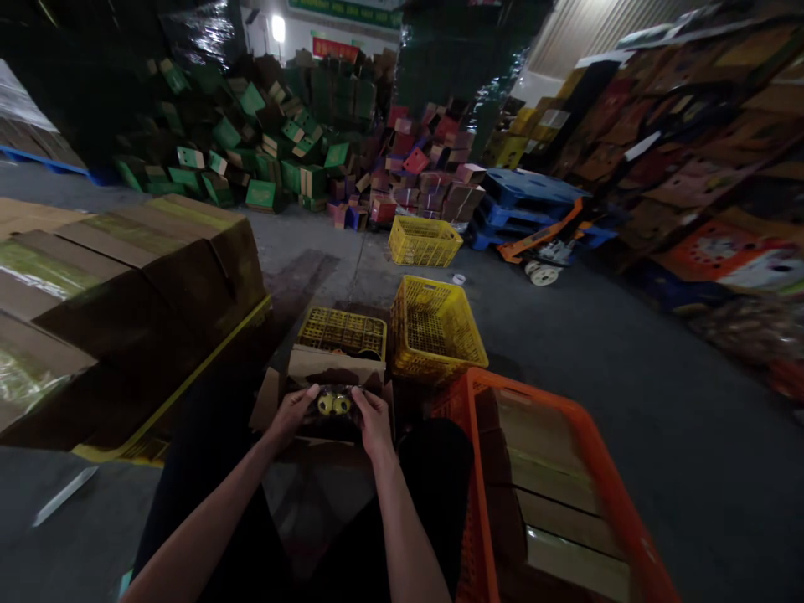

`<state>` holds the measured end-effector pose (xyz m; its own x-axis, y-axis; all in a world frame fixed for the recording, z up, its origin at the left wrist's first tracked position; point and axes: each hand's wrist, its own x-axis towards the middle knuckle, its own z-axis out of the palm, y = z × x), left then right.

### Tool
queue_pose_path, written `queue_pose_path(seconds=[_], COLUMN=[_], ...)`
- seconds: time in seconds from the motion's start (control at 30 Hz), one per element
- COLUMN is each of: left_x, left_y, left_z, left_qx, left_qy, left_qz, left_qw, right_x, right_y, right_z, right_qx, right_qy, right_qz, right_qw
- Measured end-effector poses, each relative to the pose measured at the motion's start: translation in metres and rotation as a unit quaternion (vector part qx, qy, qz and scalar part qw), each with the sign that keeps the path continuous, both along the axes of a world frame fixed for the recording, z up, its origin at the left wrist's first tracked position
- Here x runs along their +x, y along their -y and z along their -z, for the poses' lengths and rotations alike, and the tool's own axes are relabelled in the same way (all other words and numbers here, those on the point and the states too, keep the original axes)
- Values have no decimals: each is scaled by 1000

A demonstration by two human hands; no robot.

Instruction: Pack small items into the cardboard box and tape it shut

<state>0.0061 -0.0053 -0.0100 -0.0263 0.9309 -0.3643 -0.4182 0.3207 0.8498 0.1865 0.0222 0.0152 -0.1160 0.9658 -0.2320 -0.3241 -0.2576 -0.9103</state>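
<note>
1. Looks like mid-handling: holding pack (pixel 333 404) roughly level between both hands, over or just inside open carton (pixel 266 402); can't tell whether going in or coming out.
2. Pinching pack at its 9 o'clock end with left hand (pixel 295 412), at its 3 o'clock end with right hand (pixel 373 414).
3. Probably calls next for steady, even pinch at both ends, plus clearance from raised flap (pixel 336 364) at 12 o'clock.
4. Appears dark and shiny, with two round yellowish pieces (pixel 325 405) side by side, dark-centred; too blurred to identify.
5. Note yellow crate (pixel 342 322) beyond carton at 12, orange crate (pixel 533 389) at 4.
</note>
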Motion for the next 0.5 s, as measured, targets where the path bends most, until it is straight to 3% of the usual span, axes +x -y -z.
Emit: queue_pose_path(seconds=[0.23,0.5], left_x=[5,-1], left_y=[0,0], left_z=[-2,-3], left_qx=[0,-12], left_qy=[-2,-11], left_qz=[3,51], left_qw=[1000,999], right_x=[-2,1], right_y=[-2,-3], right_z=[3,4], right_qx=[-18,5], right_qy=[-21,14], right_qz=[31,29], right_qw=[999,999])
